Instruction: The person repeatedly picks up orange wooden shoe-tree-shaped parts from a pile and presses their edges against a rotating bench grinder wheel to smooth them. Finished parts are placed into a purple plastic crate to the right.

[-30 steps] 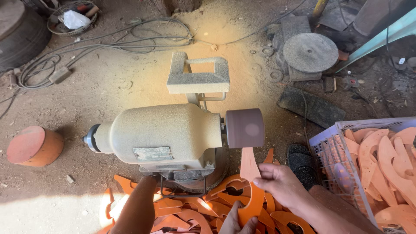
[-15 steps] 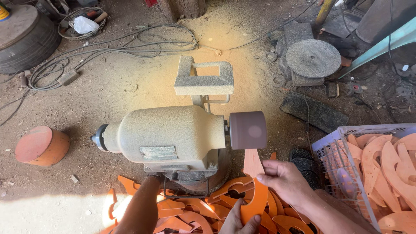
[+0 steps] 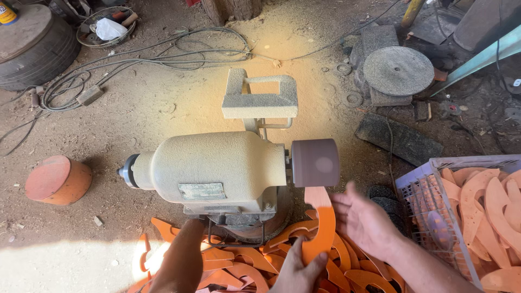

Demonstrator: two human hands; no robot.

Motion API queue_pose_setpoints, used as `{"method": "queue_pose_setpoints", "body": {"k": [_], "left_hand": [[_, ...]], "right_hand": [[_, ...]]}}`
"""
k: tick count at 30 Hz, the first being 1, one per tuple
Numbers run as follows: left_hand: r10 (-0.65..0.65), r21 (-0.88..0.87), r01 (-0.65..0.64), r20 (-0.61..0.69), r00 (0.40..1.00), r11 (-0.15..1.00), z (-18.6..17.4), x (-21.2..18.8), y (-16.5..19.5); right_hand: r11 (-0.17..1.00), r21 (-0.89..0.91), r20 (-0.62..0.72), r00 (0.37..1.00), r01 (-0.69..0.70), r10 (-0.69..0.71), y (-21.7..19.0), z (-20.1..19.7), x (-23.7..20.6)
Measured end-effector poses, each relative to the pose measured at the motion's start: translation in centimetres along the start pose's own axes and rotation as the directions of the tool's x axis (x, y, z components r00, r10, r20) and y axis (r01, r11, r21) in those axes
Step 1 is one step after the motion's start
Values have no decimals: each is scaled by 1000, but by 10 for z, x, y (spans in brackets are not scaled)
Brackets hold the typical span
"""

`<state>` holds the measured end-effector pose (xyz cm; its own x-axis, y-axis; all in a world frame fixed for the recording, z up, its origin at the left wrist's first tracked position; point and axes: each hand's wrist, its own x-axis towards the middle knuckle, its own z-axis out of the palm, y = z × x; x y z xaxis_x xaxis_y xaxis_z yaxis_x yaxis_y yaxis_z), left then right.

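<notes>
Gripping the curved orange piece (image 3: 321,230) near its lower end, the left hand (image 3: 296,271) has its fingers clamped on it, the top end rising beyond them to touch the sanding drum (image 3: 316,163). Just right, the right hand (image 3: 366,222) hovers, fingers spread apart.

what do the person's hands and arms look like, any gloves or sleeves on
Both are bare. The left hand wears no glove, ring or watch that shows. The right hand is likewise ungloved, and its forearm runs to the frame's lower edge with no sleeve, band or markings in view. Little of the left arm shows.
</notes>
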<state>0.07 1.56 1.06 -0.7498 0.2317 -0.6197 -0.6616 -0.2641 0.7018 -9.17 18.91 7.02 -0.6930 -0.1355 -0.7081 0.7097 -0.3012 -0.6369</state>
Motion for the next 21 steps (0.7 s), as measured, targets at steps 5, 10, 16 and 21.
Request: {"method": "queue_pose_setpoints", "body": {"k": [5, 10, 16, 21], "left_hand": [[206, 19, -211, 153, 966, 977, 17, -12, 73], [256, 1, -258, 125, 959, 966, 25, 13, 102], [326, -96, -313, 205, 923, 945, 26, 36, 106], [351, -71, -345, 142, 925, 936, 27, 25, 89]], "right_hand": [[954, 275, 175, 970, 115, -168, -33, 19, 4], [951, 242, 147, 961, 194, -234, -50, 29, 23], [898, 382, 135, 948, 220, -290, -58, 28, 42], [922, 310, 181, 938, 232, -297, -51, 21, 37]]}}
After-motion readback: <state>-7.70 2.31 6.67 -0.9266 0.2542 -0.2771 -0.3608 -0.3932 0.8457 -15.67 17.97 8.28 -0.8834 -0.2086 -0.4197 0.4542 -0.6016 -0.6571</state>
